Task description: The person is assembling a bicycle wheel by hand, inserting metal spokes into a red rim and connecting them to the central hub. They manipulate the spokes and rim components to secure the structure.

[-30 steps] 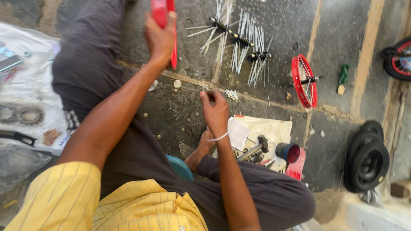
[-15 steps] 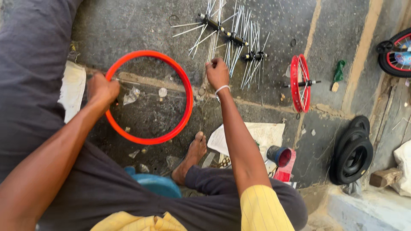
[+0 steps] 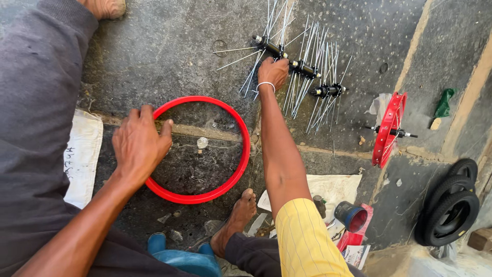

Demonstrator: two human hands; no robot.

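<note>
Here the left hand [image 3: 139, 146] rests flat, fingers spread, on the near-left edge of the red rim [image 3: 225, 177]. The right hand [image 3: 273, 72], reaching well beyond it, closes on a black hub [image 3: 300, 67] whose long axis runs left to right.

Glossy red rim [image 3: 233, 177], rough stone floor [image 3: 169, 46]

Open floor [image 3: 169, 46] is left above the red rim [image 3: 233, 177], up to the spoked hubs [image 3: 302, 69]. The rim's left edge is covered by the left hand [image 3: 139, 146]. The way to the hubs is taken up by the right hand [image 3: 273, 72]. Right of the hubs, passage is narrowed by the upright wheel [image 3: 388, 128]. Below, the ground is crowded by a foot [image 3: 238, 218], a can [image 3: 351, 215] and tyres [image 3: 451, 210].
</note>
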